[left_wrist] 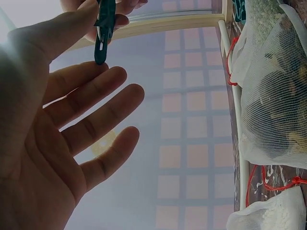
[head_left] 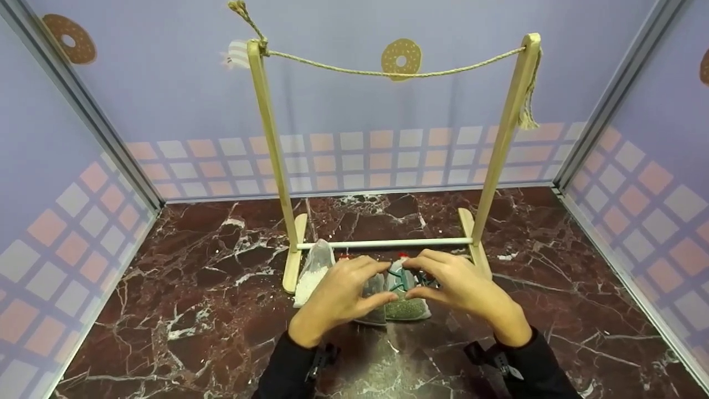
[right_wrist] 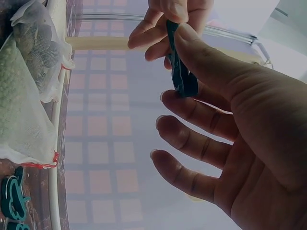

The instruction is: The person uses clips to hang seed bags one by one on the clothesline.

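Between my two hands is a dark green plastic clip (head_left: 397,280), slotted at one end. My left hand (head_left: 349,291) pinches one side of it between thumb and forefinger. From the other side, my right hand (head_left: 454,280) pinches it the same way. In both wrist views the other fingers spread away from the clip. Below the hands lie a mesh bag of green grains (head_left: 407,309) and a mesh bag with dark pieces (left_wrist: 273,100), partly hidden by my left hand in the head view. A mesh bag of white grains (head_left: 311,285) lies further left.
A wooden stand has two posts (head_left: 271,144), a low white crossbar (head_left: 388,243) and a sagging rope (head_left: 360,72) strung across the top. More green clips (right_wrist: 15,199) lie on the marble-patterned table (head_left: 183,316). Patterned walls (head_left: 354,105) enclose the back and sides.
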The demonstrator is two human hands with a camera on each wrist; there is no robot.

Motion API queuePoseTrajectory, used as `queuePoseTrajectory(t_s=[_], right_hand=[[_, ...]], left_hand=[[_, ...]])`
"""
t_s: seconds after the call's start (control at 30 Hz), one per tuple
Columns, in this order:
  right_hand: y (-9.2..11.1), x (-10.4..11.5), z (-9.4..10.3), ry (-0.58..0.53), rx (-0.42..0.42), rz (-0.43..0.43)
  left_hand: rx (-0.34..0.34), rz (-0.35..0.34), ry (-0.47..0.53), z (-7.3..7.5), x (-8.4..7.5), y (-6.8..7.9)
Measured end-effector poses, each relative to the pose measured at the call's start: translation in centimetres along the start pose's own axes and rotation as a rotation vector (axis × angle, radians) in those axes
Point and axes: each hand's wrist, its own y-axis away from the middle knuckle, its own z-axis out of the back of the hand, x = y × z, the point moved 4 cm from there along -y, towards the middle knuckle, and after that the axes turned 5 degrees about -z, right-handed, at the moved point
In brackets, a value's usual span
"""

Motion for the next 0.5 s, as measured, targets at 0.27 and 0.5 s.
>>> queuePoseTrajectory(t_s=[0.27,0.5], right_hand=[[0.00,0.06,-0.10,0.014,0.000,0.004],[-0.05,0.12,-0.44,-0.003,-0.013,0.039]], left_hand=[[0.012,0.016,0.002,-0.01,0.06,-0.22],[0.026,0.021,0.001,-0.14,0.09,-0.04]])
